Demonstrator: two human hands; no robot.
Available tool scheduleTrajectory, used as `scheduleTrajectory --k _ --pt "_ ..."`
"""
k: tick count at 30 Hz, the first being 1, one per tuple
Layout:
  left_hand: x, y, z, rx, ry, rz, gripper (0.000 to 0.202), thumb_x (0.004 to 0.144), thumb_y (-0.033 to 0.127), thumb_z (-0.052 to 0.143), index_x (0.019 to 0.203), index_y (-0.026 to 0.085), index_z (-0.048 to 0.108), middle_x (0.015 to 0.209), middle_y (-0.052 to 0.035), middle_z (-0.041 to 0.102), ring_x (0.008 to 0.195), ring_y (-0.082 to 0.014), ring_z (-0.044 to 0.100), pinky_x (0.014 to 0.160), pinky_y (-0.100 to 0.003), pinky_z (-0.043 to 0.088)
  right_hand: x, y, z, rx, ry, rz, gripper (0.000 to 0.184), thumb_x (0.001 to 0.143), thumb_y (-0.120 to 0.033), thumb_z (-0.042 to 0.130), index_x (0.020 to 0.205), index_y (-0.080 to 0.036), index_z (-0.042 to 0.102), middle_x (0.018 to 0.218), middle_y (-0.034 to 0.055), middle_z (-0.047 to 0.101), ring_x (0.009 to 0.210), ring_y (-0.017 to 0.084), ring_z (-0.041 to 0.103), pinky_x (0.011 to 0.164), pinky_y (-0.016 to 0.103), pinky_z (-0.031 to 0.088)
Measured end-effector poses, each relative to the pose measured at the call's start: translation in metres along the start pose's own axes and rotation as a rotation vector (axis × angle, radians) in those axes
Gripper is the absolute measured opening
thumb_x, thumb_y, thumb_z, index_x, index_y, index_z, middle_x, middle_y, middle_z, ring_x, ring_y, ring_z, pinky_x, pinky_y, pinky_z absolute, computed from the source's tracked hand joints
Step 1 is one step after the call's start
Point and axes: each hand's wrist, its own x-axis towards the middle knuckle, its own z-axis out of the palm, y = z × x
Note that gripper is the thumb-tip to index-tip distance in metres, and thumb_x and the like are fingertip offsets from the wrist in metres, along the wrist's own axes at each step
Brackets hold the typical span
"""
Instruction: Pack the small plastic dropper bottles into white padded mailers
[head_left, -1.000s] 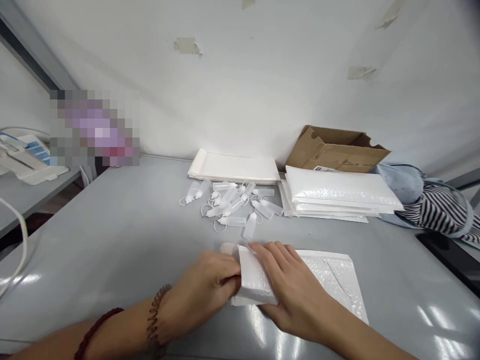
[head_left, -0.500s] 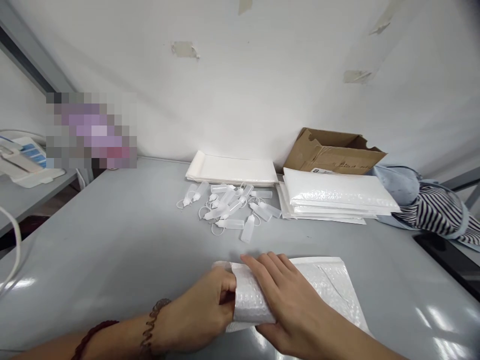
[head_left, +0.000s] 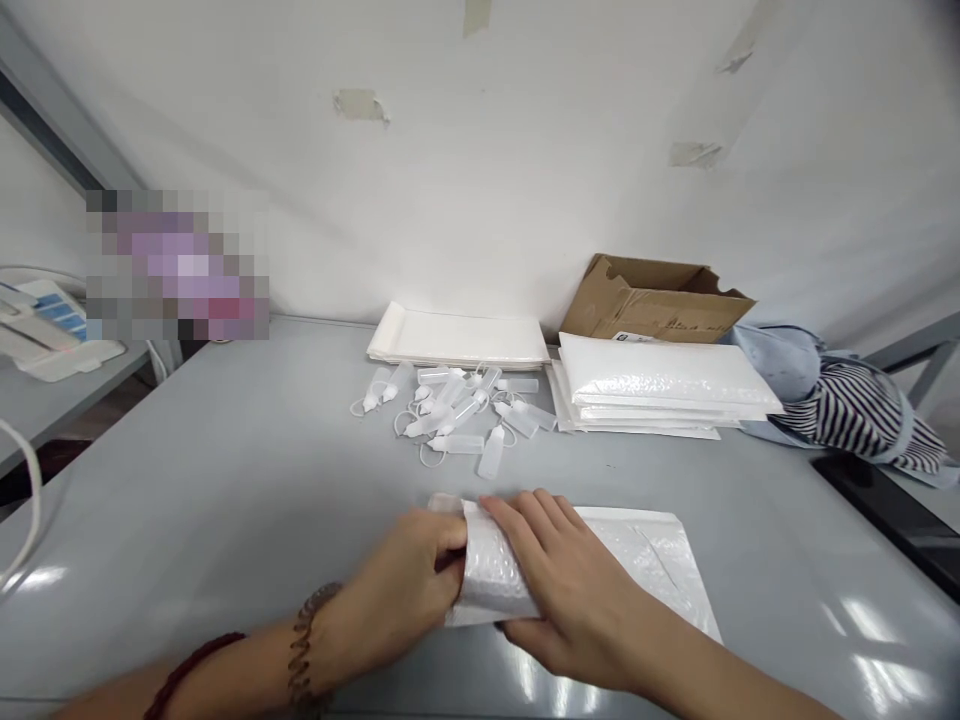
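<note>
A white bubble mailer (head_left: 645, 550) lies on the grey table in front of me, its open end facing left. My left hand (head_left: 416, 565) is at that opening, fingers curled and their tips hidden inside; whatever they hold does not show. My right hand (head_left: 559, 590) grips the mailer near its mouth, fingers over the top and thumb at the lower edge. Beyond the hands lies a loose pile of small translucent squeeze bottles (head_left: 459, 444) with looped caps.
A flat stack of white mailers (head_left: 465, 340) lies by the wall. To its right are plumper mailers (head_left: 667, 380) in front of an open cardboard box (head_left: 652, 310). Striped fabric (head_left: 862, 410) and a black phone-like object (head_left: 892, 515) are at the right. A white cable (head_left: 30, 500) hangs at left.
The camera view has shifted slightly. Both hands and the mailer appear a little higher in the picture; my left hand remains at the mailer's opening and my right hand keeps its grip.
</note>
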Motion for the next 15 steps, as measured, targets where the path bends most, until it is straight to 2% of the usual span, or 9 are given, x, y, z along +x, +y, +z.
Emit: scheduleTrajectory --k 3,6,8,11,13,15 --pt "0.001 0.001 -0.02 0.19 0.15 0.004 0.02 0.082 0.02 0.045 0.072 0.017 0.062 0.075 -0.0001 0.064 0.07 -0.0145 0.056 0.066 -0.023 0.042 0.001 0.003 -0.002 0.006 0.031 0.055 0.077 0.067 -0.017 0.057 0.138 -0.011 0.028 0.112 0.0128 0.045 0.098 0.028 0.038 0.087 0.045 0.038" --pt "0.002 -0.001 -0.039 0.327 0.293 -0.113 0.022 0.083 0.034 0.051 0.089 0.018 0.065 0.082 -0.002 0.067 0.074 -0.0175 0.058 0.067 -0.026 0.044 0.002 0.006 -0.003 0.013 0.057 0.06 0.073 0.068 -0.017 0.056 0.136 -0.012 0.03 0.114 0.0133 0.044 0.1 0.028 0.037 0.088 0.046 0.038" --pt "0.004 -0.003 -0.046 0.337 0.25 -0.199 0.026 0.081 0.039 0.054 0.092 0.018 0.064 0.079 -0.0016 0.066 0.07 -0.0175 0.058 0.063 -0.026 0.043 0.002 0.008 -0.003 0.013 0.068 0.053 0.073 0.068 -0.017 0.056 0.136 -0.012 0.03 0.116 0.0133 0.043 0.101 0.028 0.038 0.088 0.047 0.038" --pt "0.007 -0.006 -0.046 0.289 0.096 -0.227 0.024 0.079 0.039 0.053 0.072 0.017 0.06 0.065 0.0007 0.061 0.061 -0.0152 0.055 0.054 -0.023 0.039 0.002 0.01 -0.004 -0.01 0.078 0.042 0.074 0.069 -0.018 0.058 0.137 -0.011 0.028 0.119 0.0147 0.044 0.104 0.029 0.039 0.089 0.047 0.04" --pt "0.009 -0.007 -0.044 0.279 0.028 -0.214 0.028 0.078 0.035 0.052 0.057 0.017 0.049 0.053 0.0029 0.052 0.053 -0.0128 0.05 0.048 -0.021 0.034 0.002 0.009 -0.005 -0.062 0.11 0.005 0.072 0.074 -0.025 0.06 0.137 -0.011 0.029 0.121 0.0166 0.045 0.109 0.03 0.04 0.089 0.048 0.041" --pt "0.01 -0.007 -0.043 0.276 0.027 -0.211 0.03 0.077 0.031 0.05 0.053 0.018 0.039 0.048 0.0046 0.044 0.047 -0.0107 0.046 0.044 -0.02 0.03 0.001 0.006 -0.004 -0.165 0.195 -0.064 0.068 0.08 -0.039 0.059 0.136 -0.01 0.033 0.125 0.0196 0.046 0.114 0.033 0.04 0.089 0.05 0.042"
